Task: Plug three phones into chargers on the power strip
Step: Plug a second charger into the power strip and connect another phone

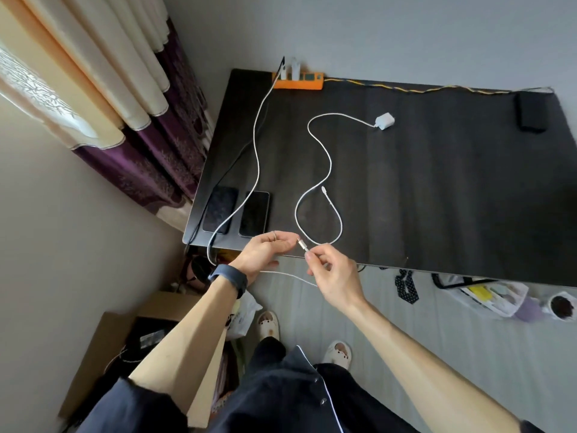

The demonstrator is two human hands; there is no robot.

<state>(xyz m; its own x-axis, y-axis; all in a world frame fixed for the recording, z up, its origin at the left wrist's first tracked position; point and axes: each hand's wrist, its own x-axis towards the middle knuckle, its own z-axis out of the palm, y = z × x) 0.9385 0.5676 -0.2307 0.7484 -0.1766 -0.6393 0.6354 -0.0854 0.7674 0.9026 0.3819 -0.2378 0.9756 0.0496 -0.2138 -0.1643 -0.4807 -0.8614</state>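
Power strip (pixel 299 85) sockets (far, tiny)

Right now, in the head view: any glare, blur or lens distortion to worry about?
Head view: wide-angle bending tilts the dark wooden table and curves its edges; the white lace curtain at the window is nearly blown out; a pale sheen lies on the left black phone; the right hand and the silver cable plug it pinches are sharp; the lower corners smear.

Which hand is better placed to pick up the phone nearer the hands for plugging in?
Left, probably. The left hand is right beside that phone at the near edge of the table. The right hand is farther off and is pinching the plug.
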